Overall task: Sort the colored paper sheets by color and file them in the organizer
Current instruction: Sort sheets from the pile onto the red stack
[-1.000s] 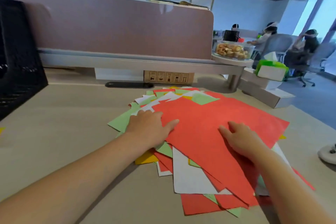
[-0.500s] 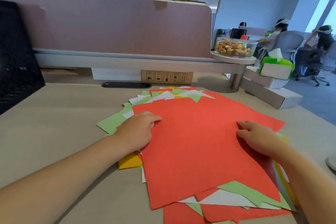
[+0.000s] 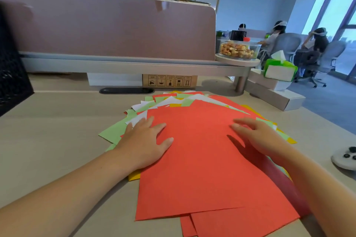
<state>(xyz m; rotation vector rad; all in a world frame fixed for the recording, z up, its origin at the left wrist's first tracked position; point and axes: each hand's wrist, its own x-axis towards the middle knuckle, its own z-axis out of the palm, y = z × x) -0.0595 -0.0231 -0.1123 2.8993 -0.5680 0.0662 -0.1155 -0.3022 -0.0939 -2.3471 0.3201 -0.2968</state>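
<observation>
A loose pile of paper sheets lies on the desk before me, with a large red sheet (image 3: pixel 202 163) on top. Green (image 3: pixel 113 132), white (image 3: pixel 138 118) and yellow (image 3: pixel 134 176) sheets stick out from under it. My left hand (image 3: pixel 146 140) lies flat, fingers spread, on the red sheet's left edge. My right hand (image 3: pixel 256 134) rests palm down on its right side, fingers apart. Neither hand grips a sheet. A black mesh organizer (image 3: pixel 11 75) stands at the far left, partly cut off by the frame.
A mauve partition (image 3: pixel 115 31) with a grey rail closes the back of the desk. A snack bowl (image 3: pixel 238 50), a tissue box (image 3: pixel 279 70) and white boxes (image 3: pixel 277 96) stand back right. A grey controller (image 3: pixel 344 158) lies at the right edge. People sit far behind.
The red top sheets have slid toward me and squared up over the pile. Both hands shifted with them and now lie flatter, fingers spread.
</observation>
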